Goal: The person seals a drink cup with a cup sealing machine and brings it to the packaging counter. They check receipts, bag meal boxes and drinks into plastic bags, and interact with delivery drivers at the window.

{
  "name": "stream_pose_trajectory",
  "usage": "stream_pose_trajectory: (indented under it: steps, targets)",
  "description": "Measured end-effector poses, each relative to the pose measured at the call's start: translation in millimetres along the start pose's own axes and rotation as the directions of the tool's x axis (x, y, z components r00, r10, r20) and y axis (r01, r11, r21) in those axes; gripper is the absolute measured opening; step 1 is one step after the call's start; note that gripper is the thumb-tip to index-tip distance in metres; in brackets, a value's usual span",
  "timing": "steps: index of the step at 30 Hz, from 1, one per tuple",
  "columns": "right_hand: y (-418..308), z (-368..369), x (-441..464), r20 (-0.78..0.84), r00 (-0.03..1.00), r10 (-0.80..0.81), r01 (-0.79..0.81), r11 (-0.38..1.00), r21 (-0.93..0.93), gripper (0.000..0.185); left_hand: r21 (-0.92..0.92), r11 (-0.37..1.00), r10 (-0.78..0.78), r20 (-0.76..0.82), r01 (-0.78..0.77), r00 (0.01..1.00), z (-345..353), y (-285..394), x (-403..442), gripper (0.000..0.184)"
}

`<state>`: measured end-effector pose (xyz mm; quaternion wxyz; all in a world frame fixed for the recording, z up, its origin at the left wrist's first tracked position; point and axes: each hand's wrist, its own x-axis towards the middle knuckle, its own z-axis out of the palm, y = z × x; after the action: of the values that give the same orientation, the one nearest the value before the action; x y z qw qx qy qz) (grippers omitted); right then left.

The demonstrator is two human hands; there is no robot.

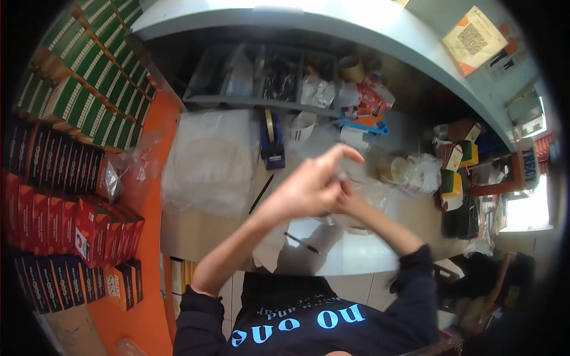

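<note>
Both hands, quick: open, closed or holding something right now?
Left hand: fingers partly bent, blurred; grip cannot be told.
Right hand: mostly hidden behind the left; cannot tell.

Left of the hands [317, 187], passage is obstructed by a tape dispenser [273, 142] and a pale plastic pile [208, 160]; right of them, by a crumpled clear bag [423, 172]. The rear is bounded by a compartment tray [261, 102]. Room is offered at the front of the desk [371, 258], interrupted by a pen [302, 243].

The blurred left grip [312, 187] mostly hides the right grip [343, 200], their fingers indistinct.
</note>
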<state>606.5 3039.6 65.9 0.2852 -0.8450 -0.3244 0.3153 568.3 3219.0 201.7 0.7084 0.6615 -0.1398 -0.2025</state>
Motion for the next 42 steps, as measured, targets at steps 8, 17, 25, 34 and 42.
stream_pose_trajectory:
  steps: [8, 17, 25, 34, 42]
  targets:
    - [-124, -113, -153, -0.448, 0.891, 0.07, -0.309, 0.817, -0.487, 0.018, 0.497, 0.834, 0.238, 0.07, -0.241, 0.969, -28, -2, 6, 0.03]
    - [-60, 96, 84, -0.32, 0.824, 0.468, -0.567, 0.692, -0.448, 0.06, 0.361, 0.885, 0.21, 0.252, -0.293, 0.945, -28, 11, 30, 0.027]
    - [-113, 12, -24, -0.353, 0.911, 0.211, -0.132, 0.963, 0.236, 0.044, -0.117, 0.987, 0.135, 0.257, -0.108, 0.957, -42, -25, 58, 0.042]
    - [-151, -70, -99, -0.818, 0.494, -0.296, -0.344, 0.797, -0.497, 0.024, 0.22, 0.944, 0.256, -0.011, -0.247, 0.967, -6, -26, 16, 0.07]
    - [-45, 10, -63, -0.741, 0.48, 0.469, 0.129, 0.798, 0.589, 0.027, 0.256, 0.957, 0.171, -0.113, -0.138, 0.979, 16, -72, 15, 0.027]
